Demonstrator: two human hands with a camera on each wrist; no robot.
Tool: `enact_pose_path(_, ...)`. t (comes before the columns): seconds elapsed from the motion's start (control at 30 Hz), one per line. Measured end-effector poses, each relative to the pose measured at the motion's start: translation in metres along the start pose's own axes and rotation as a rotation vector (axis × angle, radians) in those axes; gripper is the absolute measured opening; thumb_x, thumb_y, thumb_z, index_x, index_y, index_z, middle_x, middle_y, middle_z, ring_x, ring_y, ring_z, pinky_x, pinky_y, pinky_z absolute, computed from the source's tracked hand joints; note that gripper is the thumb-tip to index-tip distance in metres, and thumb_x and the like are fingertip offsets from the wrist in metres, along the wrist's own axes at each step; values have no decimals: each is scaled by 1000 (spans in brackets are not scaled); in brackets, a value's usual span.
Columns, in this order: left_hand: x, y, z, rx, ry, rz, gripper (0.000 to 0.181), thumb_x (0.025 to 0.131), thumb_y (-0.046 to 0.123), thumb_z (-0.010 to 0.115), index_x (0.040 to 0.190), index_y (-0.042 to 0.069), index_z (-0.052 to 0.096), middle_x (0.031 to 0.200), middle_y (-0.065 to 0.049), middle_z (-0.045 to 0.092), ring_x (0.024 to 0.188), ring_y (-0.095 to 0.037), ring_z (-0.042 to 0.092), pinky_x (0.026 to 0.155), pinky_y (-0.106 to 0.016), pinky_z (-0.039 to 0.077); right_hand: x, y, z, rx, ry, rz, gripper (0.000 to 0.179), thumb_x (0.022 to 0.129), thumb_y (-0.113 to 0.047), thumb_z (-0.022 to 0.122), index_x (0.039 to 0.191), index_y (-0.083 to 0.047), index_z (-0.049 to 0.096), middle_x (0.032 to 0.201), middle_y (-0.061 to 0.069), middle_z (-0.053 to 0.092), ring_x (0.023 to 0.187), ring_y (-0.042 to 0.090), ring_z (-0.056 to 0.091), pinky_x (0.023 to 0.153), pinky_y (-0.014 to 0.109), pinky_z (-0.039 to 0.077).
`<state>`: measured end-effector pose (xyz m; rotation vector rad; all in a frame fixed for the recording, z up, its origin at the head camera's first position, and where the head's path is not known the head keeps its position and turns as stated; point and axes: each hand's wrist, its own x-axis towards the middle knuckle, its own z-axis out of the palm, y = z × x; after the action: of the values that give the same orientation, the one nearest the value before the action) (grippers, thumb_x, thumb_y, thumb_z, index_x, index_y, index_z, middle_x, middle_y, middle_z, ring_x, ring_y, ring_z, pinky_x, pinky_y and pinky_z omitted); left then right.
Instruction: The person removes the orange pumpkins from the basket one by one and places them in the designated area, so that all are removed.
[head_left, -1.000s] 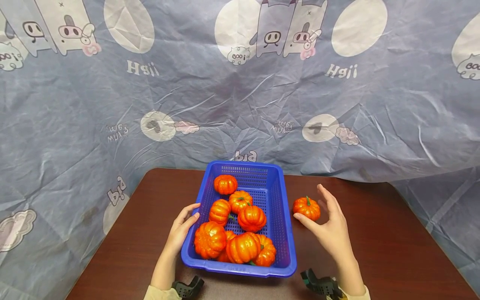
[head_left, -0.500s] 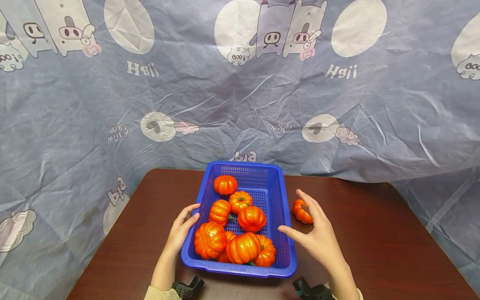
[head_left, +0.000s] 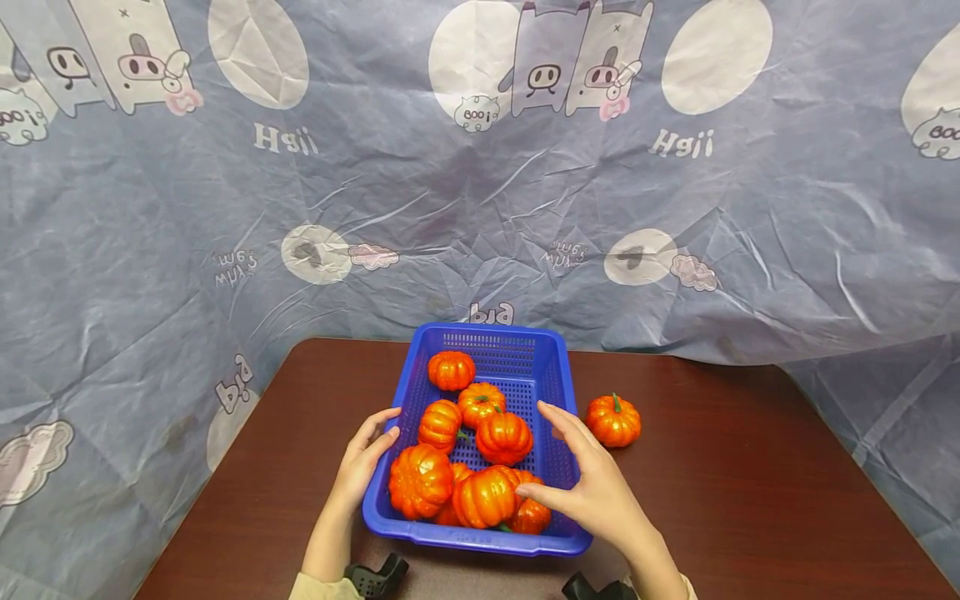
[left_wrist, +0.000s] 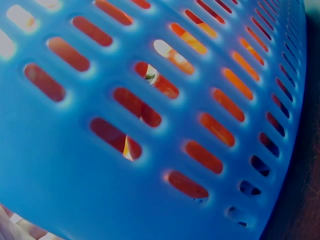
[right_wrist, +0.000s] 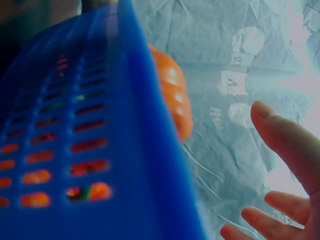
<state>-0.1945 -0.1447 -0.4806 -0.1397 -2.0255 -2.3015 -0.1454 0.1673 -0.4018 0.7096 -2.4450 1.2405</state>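
Observation:
A blue plastic basket with slotted walls holds several small orange pumpkins, among them one lying on its side near the front. My left hand holds the basket's left rim with fingertips and thumb, and the slotted wall fills the left wrist view. My right hand reaches over the right rim with thumb and fingers spread apart and nothing between them. Its thumb overlaps a front right pumpkin in the head view. Another pumpkin with a green stem sits on the table, right of the basket.
The dark brown table extends on both sides of the basket. A wrinkled grey-blue cloth printed with cartoon figures hangs behind and around it. Black wrist mounts show near the front edge.
My right hand has moved left from beside the lone pumpkin on the table to over the basket's right rim, still spread. The left hand and basket have stayed in place.

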Motion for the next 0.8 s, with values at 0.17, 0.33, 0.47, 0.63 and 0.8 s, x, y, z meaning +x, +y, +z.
enact_pose_path(0.17,0,0,0,5,-1,-1,36,94,10,52,129,-2,49,136,-18,46,112,-20,50,88,-23,45,0,2,9,-8,-63,-75,87,67,-40,83,141,-26,40,140,-6,43,123,16,47,96,38,42)
enact_pose_path(0.33,0,1,0,3,-1,3,36,95,10,51,129,-2,49,136,-18,46,112,-20,50,88,-23,45,0,8,16,9,-128,-154,81,68,-37,83,138,-21,45,138,2,46,124,21,45,96,39,42)
enact_pose_path(0.47,0,1,0,-2,-1,6,36,95,10,51,129,-2,49,135,-19,47,111,-21,50,88,-24,45,-1,12,20,2,-193,-136,76,69,-41,81,136,-27,48,137,-4,47,123,16,46,96,39,42)
enact_pose_path(0.63,-1,1,0,-7,-1,1,36,95,10,52,129,-2,49,135,-18,47,111,-21,51,88,-24,46,-1,15,25,37,-275,-149,67,72,-37,81,132,-27,52,132,-8,50,122,15,46,97,38,41)
enact_pose_path(0.8,0,1,0,-2,-1,4,36,95,10,52,129,-1,49,135,-18,47,110,-21,51,88,-25,46,-2,18,29,62,-331,-166,63,71,-28,82,129,-25,56,128,-8,54,119,15,48,97,36,41)
